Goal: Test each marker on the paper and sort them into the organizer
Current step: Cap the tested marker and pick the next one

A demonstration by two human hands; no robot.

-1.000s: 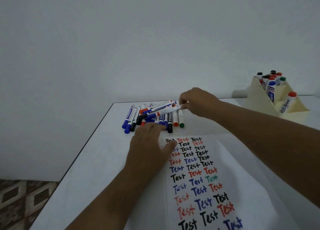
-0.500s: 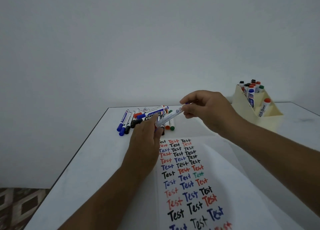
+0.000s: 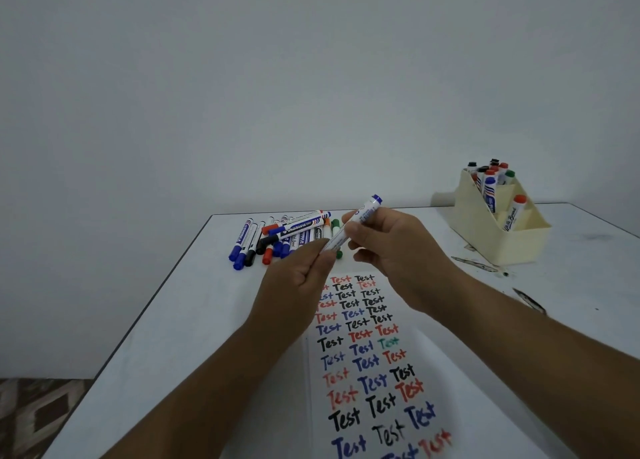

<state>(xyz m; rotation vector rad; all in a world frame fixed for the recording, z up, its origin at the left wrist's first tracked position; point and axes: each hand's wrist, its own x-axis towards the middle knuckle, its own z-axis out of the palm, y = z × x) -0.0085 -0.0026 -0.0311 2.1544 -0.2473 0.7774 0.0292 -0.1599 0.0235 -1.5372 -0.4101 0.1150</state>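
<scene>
Two hands meet over the far end of the paper (image 3: 374, 372) in the head view. Your right hand (image 3: 398, 250) pinches the white barrel of a blue marker (image 3: 353, 226) near its upper half, and your left hand (image 3: 298, 278) closes its fingers around the marker's lower end; each grip is clamped on that marker. It tilts in the air above the paper, blue end up and away from you. Rows of "Test" in black, red, blue and green cover the paper, which lies flat on the white tabletop (image 3: 180, 320). Beyond the paper's far edge, a pile of markers (image 3: 280, 237) lies on the tabletop. Far right of the paper, the cream organizer (image 3: 498, 237) holds several markers upright.
</scene>
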